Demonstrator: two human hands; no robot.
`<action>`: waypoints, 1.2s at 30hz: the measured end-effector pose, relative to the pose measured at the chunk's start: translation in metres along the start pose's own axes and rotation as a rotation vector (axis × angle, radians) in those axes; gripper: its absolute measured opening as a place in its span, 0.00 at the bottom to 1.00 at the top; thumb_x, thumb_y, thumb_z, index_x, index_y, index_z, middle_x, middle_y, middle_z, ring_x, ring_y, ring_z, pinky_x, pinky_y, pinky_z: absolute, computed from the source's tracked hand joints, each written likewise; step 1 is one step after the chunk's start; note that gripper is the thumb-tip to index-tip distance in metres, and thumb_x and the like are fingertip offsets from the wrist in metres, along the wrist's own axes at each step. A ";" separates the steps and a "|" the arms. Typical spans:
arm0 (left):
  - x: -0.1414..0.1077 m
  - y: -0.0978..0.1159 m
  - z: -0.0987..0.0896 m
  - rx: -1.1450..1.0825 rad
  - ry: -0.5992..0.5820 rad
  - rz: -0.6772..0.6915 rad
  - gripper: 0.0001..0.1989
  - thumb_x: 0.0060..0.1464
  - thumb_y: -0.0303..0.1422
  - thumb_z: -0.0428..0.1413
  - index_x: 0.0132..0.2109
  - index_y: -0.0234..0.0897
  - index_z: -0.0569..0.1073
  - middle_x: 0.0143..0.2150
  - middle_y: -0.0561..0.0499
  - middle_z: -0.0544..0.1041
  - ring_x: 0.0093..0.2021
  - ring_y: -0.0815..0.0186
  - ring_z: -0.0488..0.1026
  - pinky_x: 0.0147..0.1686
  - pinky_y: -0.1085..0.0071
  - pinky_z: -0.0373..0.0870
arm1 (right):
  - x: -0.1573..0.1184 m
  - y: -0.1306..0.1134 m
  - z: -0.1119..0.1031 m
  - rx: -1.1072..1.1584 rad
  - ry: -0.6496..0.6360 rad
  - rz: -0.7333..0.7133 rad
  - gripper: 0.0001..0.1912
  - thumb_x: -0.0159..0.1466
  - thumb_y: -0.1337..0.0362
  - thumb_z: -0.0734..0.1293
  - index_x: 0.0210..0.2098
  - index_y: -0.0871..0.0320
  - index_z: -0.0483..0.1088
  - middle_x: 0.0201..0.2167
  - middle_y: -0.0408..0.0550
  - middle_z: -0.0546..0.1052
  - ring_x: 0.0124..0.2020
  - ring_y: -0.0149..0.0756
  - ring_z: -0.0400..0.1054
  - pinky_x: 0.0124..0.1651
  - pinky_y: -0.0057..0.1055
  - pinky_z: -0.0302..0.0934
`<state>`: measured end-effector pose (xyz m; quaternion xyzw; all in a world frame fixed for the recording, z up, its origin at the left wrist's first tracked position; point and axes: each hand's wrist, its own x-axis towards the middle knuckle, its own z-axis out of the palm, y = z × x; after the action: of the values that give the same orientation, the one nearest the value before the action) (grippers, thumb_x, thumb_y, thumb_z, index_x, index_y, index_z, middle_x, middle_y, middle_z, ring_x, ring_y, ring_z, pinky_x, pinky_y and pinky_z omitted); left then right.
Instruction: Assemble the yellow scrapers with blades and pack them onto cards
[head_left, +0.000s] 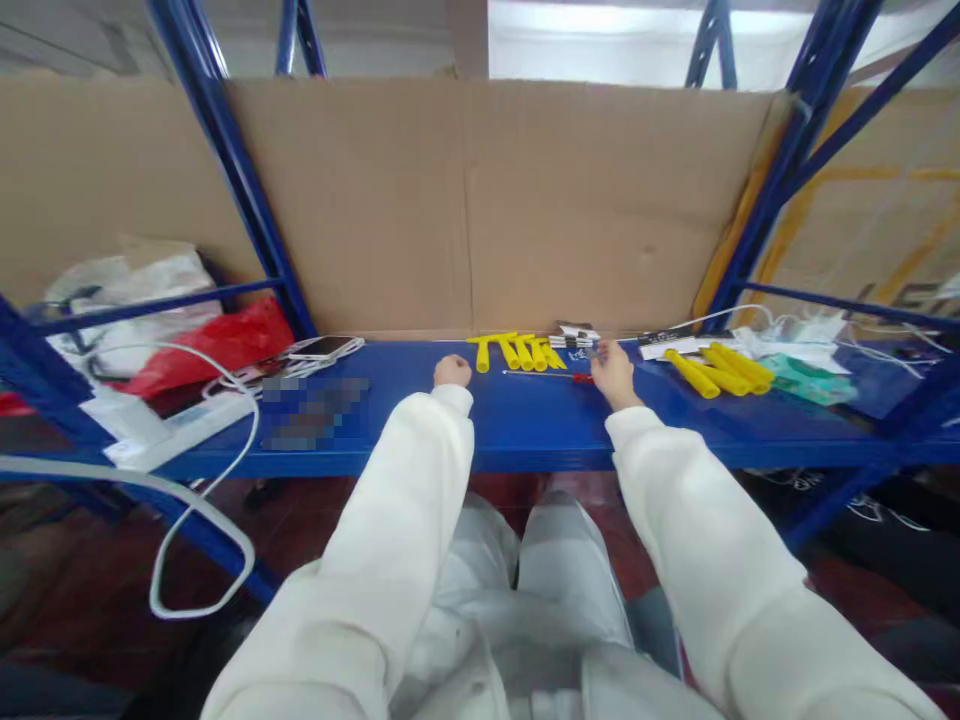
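My left hand [452, 371] rests on the blue shelf top [525, 425], fingers curled in; anything inside is hidden. Just right of it stand several yellow plastic T-shaped pieces with tube stems [519, 352] in a row. My right hand [614, 374] has its fingertips drawn together over small pieces at the row's right end; what they pinch is too small to make out. Beside that hand lies a screwdriver [580, 378] with a red handle, its thin shaft pointing left. Behind it sit small loose metal parts [577, 355] and a black-and-white packet [574, 334].
More yellow tube pieces [724, 371] lie at the right, by a green packet [808, 380] and white cables. At the left are a power strip [184, 430], a phone [318, 347], a red bag [214, 345] and a looping cable. Cardboard [360, 200] walls the back between blue posts.
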<state>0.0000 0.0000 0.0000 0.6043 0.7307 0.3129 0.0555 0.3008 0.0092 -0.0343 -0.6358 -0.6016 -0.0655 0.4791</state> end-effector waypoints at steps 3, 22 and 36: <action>0.001 0.000 0.001 0.008 0.007 0.007 0.16 0.60 0.24 0.51 0.47 0.36 0.82 0.49 0.43 0.82 0.53 0.59 0.78 0.50 0.73 0.71 | 0.001 0.004 0.002 0.031 0.012 -0.003 0.16 0.58 0.67 0.61 0.46 0.58 0.68 0.46 0.59 0.78 0.50 0.51 0.70 0.51 0.50 0.64; 0.003 -0.003 0.002 -0.030 0.012 0.034 0.17 0.56 0.23 0.52 0.45 0.36 0.83 0.46 0.43 0.83 0.52 0.58 0.79 0.51 0.72 0.72 | 0.002 0.001 0.001 0.084 -0.012 0.036 0.13 0.57 0.70 0.61 0.42 0.57 0.69 0.40 0.57 0.79 0.46 0.49 0.73 0.51 0.49 0.66; 0.001 0.001 -0.001 -0.024 0.015 0.025 0.16 0.56 0.22 0.52 0.44 0.36 0.83 0.47 0.42 0.83 0.52 0.58 0.79 0.51 0.71 0.72 | 0.002 -0.002 -0.002 0.054 -0.046 0.027 0.13 0.57 0.71 0.61 0.41 0.58 0.71 0.41 0.57 0.80 0.46 0.49 0.74 0.51 0.48 0.66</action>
<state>-0.0004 0.0002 0.0016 0.6104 0.7195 0.3269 0.0534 0.3006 0.0091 -0.0305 -0.6320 -0.6053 -0.0283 0.4831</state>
